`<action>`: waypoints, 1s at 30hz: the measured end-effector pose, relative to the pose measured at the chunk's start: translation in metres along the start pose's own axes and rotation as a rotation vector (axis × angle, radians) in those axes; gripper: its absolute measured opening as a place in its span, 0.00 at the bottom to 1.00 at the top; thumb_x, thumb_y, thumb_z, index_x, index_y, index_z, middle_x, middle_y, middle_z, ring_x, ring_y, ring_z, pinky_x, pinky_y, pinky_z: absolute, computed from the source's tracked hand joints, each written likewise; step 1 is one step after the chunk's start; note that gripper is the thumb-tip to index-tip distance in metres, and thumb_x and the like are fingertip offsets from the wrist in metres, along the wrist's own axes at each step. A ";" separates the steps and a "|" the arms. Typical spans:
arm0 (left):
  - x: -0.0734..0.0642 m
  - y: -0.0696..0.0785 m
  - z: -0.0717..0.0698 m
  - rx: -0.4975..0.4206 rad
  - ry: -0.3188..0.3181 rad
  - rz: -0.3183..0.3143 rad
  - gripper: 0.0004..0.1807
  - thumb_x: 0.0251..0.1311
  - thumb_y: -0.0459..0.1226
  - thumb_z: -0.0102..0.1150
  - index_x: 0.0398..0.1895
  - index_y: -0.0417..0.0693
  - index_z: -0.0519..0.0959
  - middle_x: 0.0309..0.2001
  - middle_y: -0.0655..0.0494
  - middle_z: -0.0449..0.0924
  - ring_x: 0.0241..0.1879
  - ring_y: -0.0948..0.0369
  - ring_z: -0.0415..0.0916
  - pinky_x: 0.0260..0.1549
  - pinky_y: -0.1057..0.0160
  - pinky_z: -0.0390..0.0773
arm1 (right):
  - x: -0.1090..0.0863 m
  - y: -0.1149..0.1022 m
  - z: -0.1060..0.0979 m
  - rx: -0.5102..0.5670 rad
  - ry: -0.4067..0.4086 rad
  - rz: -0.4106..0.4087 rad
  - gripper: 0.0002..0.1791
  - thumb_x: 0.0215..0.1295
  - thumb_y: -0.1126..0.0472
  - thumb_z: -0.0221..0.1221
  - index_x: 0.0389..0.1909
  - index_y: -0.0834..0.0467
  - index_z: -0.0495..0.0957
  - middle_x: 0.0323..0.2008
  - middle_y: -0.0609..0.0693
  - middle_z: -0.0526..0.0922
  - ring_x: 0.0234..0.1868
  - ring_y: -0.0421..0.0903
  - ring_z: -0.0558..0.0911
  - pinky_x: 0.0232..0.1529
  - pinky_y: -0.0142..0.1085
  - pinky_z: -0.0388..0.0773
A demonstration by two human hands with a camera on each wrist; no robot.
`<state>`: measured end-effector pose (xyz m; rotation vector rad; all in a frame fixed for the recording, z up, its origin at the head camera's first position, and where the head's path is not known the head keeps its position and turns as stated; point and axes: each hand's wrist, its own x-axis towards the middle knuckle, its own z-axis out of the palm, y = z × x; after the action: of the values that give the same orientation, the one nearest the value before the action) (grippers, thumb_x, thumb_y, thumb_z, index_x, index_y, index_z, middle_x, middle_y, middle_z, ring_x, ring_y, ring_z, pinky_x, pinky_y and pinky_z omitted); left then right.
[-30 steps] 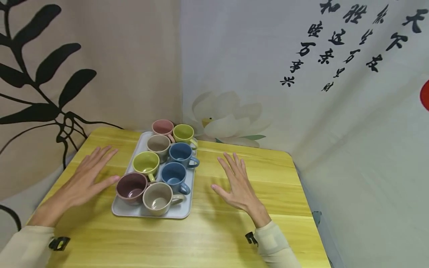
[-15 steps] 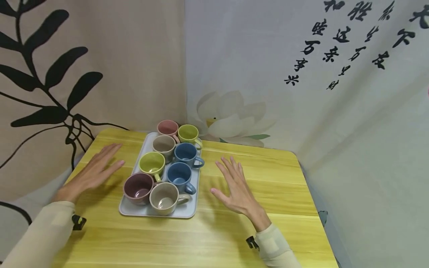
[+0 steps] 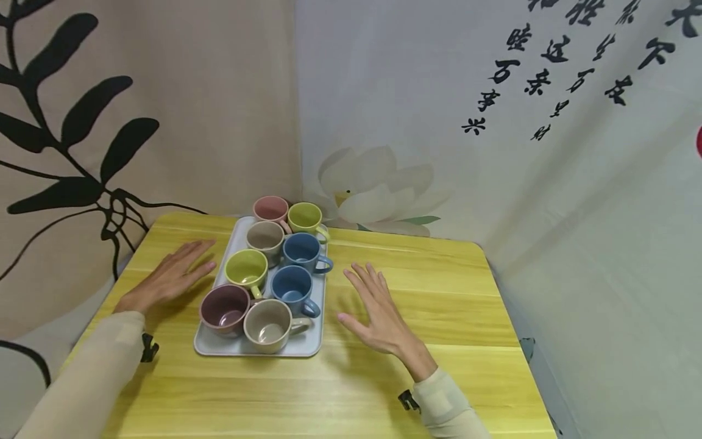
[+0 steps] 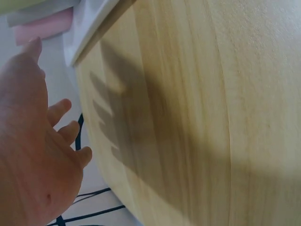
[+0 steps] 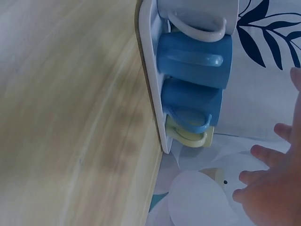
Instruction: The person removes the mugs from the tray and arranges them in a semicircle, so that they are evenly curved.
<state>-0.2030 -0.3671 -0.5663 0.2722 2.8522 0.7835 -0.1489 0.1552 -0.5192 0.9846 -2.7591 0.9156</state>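
Observation:
A pale grey tray (image 3: 219, 349) holds several mugs in two rows. Its left row runs from a purple mug (image 3: 225, 310) in front through a yellow-green mug (image 3: 247, 268) and a beige mug (image 3: 265, 239) to a pink mug (image 3: 270, 210). On the right stand another beige mug (image 3: 267, 327), two blue mugs (image 3: 292, 285) and a second yellow-green mug (image 3: 304, 216). My left hand (image 3: 171, 277) hovers beside the tray's left edge, fingers extended, holding nothing. To the right of the tray, my right hand (image 3: 381, 317) is held over the table, fingers spread and bare.
The wooden table (image 3: 417, 292) carries the tray at its left-centre. Behind it hangs a pale cloth (image 3: 384, 91) printed with leaves, a lotus and dark characters. A black cable (image 3: 27, 353) curves at the far left.
My left hand has moved right and closer to the tray. The right hand has shifted slightly left. The tray and mugs stay in place on the table.

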 end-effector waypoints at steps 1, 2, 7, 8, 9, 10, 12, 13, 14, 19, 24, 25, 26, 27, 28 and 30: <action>0.001 -0.001 0.001 0.005 -0.008 -0.001 0.43 0.90 0.61 0.43 0.95 0.55 0.47 0.91 0.27 0.43 0.90 0.24 0.39 0.81 0.13 0.39 | 0.000 -0.001 0.002 0.018 -0.001 -0.001 0.49 0.79 0.40 0.62 0.93 0.48 0.53 0.94 0.51 0.53 0.96 0.62 0.46 0.94 0.67 0.40; 0.001 -0.002 0.001 0.010 -0.012 0.000 0.43 0.90 0.61 0.43 0.95 0.54 0.47 0.91 0.26 0.44 0.90 0.24 0.39 0.81 0.13 0.39 | 0.001 -0.002 0.004 0.034 -0.003 0.001 0.49 0.79 0.40 0.62 0.93 0.49 0.54 0.94 0.51 0.53 0.96 0.62 0.46 0.94 0.67 0.40; 0.004 -0.003 0.003 0.022 -0.034 -0.009 0.42 0.90 0.60 0.43 0.95 0.53 0.49 0.90 0.24 0.43 0.89 0.21 0.38 0.80 0.12 0.38 | 0.001 -0.007 0.013 0.119 -0.016 0.027 0.48 0.79 0.41 0.63 0.93 0.49 0.55 0.93 0.52 0.56 0.96 0.60 0.48 0.94 0.66 0.43; 0.004 -0.003 0.003 0.025 -0.035 -0.009 0.42 0.90 0.60 0.44 0.95 0.53 0.50 0.90 0.23 0.44 0.89 0.21 0.39 0.80 0.12 0.38 | 0.001 -0.008 0.015 0.135 -0.018 0.037 0.48 0.79 0.41 0.63 0.93 0.48 0.55 0.93 0.52 0.56 0.96 0.60 0.49 0.94 0.66 0.45; 0.004 -0.003 0.004 0.027 -0.037 -0.007 0.41 0.90 0.60 0.44 0.95 0.53 0.50 0.90 0.23 0.44 0.89 0.21 0.39 0.80 0.12 0.39 | 0.000 -0.009 0.017 0.152 -0.017 0.045 0.48 0.79 0.42 0.63 0.93 0.47 0.55 0.93 0.52 0.57 0.95 0.61 0.50 0.93 0.67 0.47; 0.005 -0.004 0.004 0.028 -0.039 -0.003 0.41 0.90 0.59 0.44 0.95 0.53 0.51 0.90 0.22 0.44 0.88 0.20 0.39 0.80 0.12 0.39 | 0.000 -0.010 0.019 0.167 -0.017 0.054 0.48 0.79 0.42 0.64 0.93 0.46 0.55 0.93 0.52 0.57 0.95 0.61 0.51 0.92 0.68 0.49; 0.005 -0.005 0.005 0.031 -0.042 0.002 0.41 0.90 0.59 0.44 0.94 0.53 0.52 0.90 0.21 0.44 0.88 0.19 0.40 0.80 0.12 0.39 | -0.002 -0.013 0.021 0.200 -0.016 0.070 0.47 0.79 0.42 0.65 0.92 0.44 0.56 0.92 0.52 0.58 0.94 0.62 0.53 0.90 0.71 0.53; 0.006 -0.006 0.006 0.032 -0.045 0.003 0.40 0.90 0.59 0.45 0.94 0.53 0.52 0.89 0.21 0.44 0.88 0.19 0.40 0.80 0.12 0.39 | -0.003 -0.013 0.023 0.213 -0.013 0.073 0.47 0.79 0.42 0.65 0.92 0.44 0.57 0.92 0.52 0.59 0.94 0.62 0.54 0.89 0.72 0.55; 0.006 -0.007 0.006 0.032 -0.046 0.002 0.40 0.90 0.59 0.45 0.94 0.53 0.52 0.89 0.21 0.44 0.88 0.19 0.40 0.81 0.13 0.39 | -0.003 -0.014 0.024 0.221 -0.012 0.076 0.47 0.79 0.42 0.65 0.92 0.44 0.57 0.92 0.51 0.59 0.94 0.62 0.55 0.88 0.72 0.57; 0.010 -0.009 0.011 0.038 -0.058 -0.007 0.41 0.90 0.60 0.45 0.94 0.53 0.53 0.90 0.21 0.42 0.88 0.19 0.38 0.81 0.13 0.39 | -0.007 -0.019 0.031 0.266 0.000 0.077 0.45 0.78 0.44 0.67 0.90 0.44 0.61 0.91 0.52 0.62 0.92 0.61 0.61 0.85 0.73 0.63; 0.011 -0.009 0.013 0.048 -0.045 0.027 0.39 0.90 0.58 0.46 0.93 0.51 0.56 0.89 0.19 0.44 0.87 0.17 0.40 0.81 0.13 0.42 | -0.009 -0.024 0.038 0.294 0.023 0.063 0.43 0.77 0.47 0.70 0.89 0.43 0.65 0.89 0.52 0.67 0.89 0.59 0.68 0.84 0.69 0.68; 0.011 -0.009 0.013 0.050 -0.043 0.036 0.39 0.90 0.58 0.46 0.93 0.51 0.57 0.89 0.19 0.45 0.86 0.17 0.41 0.80 0.13 0.42 | -0.010 -0.025 0.039 0.295 0.030 0.055 0.43 0.76 0.48 0.71 0.88 0.43 0.65 0.88 0.52 0.69 0.88 0.59 0.69 0.84 0.68 0.69; 0.010 -0.009 0.014 0.052 -0.043 0.042 0.39 0.90 0.57 0.46 0.93 0.51 0.57 0.89 0.19 0.46 0.86 0.16 0.42 0.80 0.13 0.43 | -0.010 -0.026 0.041 0.297 0.036 0.045 0.43 0.76 0.49 0.71 0.88 0.44 0.66 0.87 0.53 0.70 0.87 0.58 0.70 0.84 0.66 0.70; 0.010 -0.009 0.014 0.054 -0.044 0.046 0.38 0.90 0.57 0.46 0.93 0.51 0.57 0.89 0.20 0.46 0.86 0.17 0.42 0.80 0.13 0.43 | -0.011 -0.027 0.042 0.296 0.042 0.035 0.42 0.76 0.50 0.72 0.87 0.44 0.67 0.86 0.53 0.72 0.87 0.58 0.72 0.84 0.65 0.72; 0.010 -0.009 0.015 0.053 -0.048 0.046 0.38 0.90 0.57 0.46 0.93 0.52 0.57 0.89 0.20 0.46 0.86 0.17 0.42 0.80 0.13 0.43 | -0.012 -0.028 0.043 0.295 0.048 0.021 0.42 0.75 0.50 0.72 0.86 0.45 0.68 0.85 0.55 0.73 0.85 0.58 0.73 0.83 0.64 0.73; 0.010 -0.009 0.016 0.055 -0.056 0.042 0.38 0.90 0.57 0.46 0.93 0.53 0.57 0.89 0.21 0.46 0.87 0.17 0.42 0.81 0.13 0.42 | -0.013 -0.029 0.046 0.292 0.055 -0.002 0.41 0.75 0.51 0.73 0.85 0.47 0.69 0.83 0.56 0.76 0.84 0.57 0.76 0.82 0.61 0.76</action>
<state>-0.2109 -0.3649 -0.5860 0.3568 2.8273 0.6945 -0.1148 0.1187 -0.5454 0.9814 -2.6273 1.3514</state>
